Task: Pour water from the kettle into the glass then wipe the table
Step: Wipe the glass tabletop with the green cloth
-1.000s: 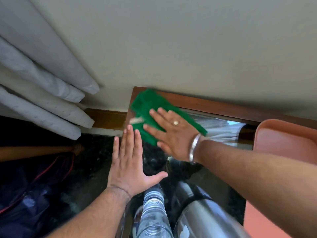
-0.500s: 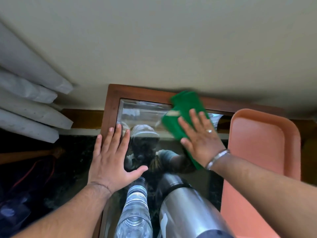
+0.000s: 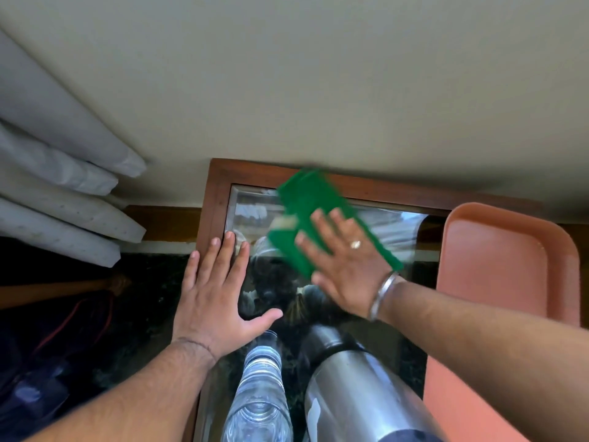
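Observation:
A green cloth (image 3: 307, 202) lies on the glass top of a wood-framed table (image 3: 217, 199), near its far edge. My right hand (image 3: 347, 269) presses flat on the cloth with fingers spread; the cloth is motion-blurred. My left hand (image 3: 213, 295) rests flat and open on the table's left edge, holding nothing. A steel kettle (image 3: 360, 390) stands at the near edge of the view. A clear ribbed glass (image 3: 258, 387) stands just left of it, below my left thumb.
A salmon-coloured tray (image 3: 497, 260) sits on the right side of the table, next to my right forearm. Grey curtain folds (image 3: 63, 189) hang at the left. A pale wall (image 3: 318, 74) backs the table. Dark floor and dark fabric lie to the left.
My right hand swept the cloth from the table's far left corner to the right along the far edge, and has now come a little back to the left. My left hand stayed planted.

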{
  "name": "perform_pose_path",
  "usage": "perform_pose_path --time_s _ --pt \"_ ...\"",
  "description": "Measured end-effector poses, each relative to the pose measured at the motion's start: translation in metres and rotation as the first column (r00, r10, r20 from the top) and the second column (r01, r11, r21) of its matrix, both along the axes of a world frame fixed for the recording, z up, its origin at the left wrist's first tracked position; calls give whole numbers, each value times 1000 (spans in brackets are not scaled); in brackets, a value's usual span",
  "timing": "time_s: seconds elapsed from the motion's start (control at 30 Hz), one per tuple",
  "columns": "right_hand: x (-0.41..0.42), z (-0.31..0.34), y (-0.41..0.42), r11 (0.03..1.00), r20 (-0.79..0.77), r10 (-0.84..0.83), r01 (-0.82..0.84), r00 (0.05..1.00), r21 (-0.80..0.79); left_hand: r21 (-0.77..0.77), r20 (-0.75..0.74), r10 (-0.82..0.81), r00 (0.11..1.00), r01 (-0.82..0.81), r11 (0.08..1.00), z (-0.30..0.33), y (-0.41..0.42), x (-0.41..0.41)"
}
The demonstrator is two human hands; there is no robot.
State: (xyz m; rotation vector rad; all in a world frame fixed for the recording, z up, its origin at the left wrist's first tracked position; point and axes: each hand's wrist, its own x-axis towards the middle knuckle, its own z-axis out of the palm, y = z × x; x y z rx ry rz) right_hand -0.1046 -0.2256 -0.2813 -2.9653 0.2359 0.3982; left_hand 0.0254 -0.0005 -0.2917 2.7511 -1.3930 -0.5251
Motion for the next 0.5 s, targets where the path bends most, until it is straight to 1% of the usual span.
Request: perform_pose_path --time_s 0.03,0.07,0.1,0.13,0.17,0.2,0.23,0.27,0.3,0.33,0.37,0.4,0.43,0.47,0.5 --pt "-11 1 -2 967 -24 256 -255 966 23 0 -2 -1 1000 1 1000 0 0 0" --pt "-18 1 -13 915 -26 403 -404 915 -3 2 -4 0 1000 0 1000 1 0 0" --pt "-22 1 -26 911 -3 408 -407 913 -67 4 -8 -1 1000 1 1000 1 0 0" --pt "-23 -1 -35 967 18 235 -231 972 -107 3 -9 0 1000 0 1000 1 0 0" --pt "-25 -1 -41 991 36 -82 86 996 -98 -2 -8 1 1000 -1 1000 0 0 0" --pt "-27 0 -39 899 18 -435 435 900 -46 -7 -5 3 1000 -3 1000 0 0 0" --pt "-30 -1 -30 750 -16 -661 661 750 -18 -8 2 2 1000 -2 1000 0 0 0" --pt "-35 -2 -15 668 -28 -744 744 667 -19 -8 5 -2 1000 2 1000 -1 0 -1" --pt "-37 -2 -2 703 -2 -711 711 703 -28 -12 10 -2 1000 2 1000 -1 0 -1" --pt "-37 0 9 832 26 -554 555 832 -11 -15 11 -1 1000 1 1000 -1 0 0" --pt "-37 2 12 953 31 -303 302 953 30 -15 9 -2 1000 2 1000 -1 0 -1" --pt "-32 0 5 999 23 -15 13 1000 52 -16 11 -1 1000 1 1000 0 0 -1" --pt "-19 -2 -6 976 42 211 -213 977 44 -17 14 3 1000 -2 1000 0 0 0" --pt "1 -3 -15 947 58 320 -321 946 11 -15 18 3 1000 -3 1000 0 -1 0" --pt "24 -3 -20 957 79 289 -287 954 -25 -7 19 2 1000 -2 1000 0 -1 0"
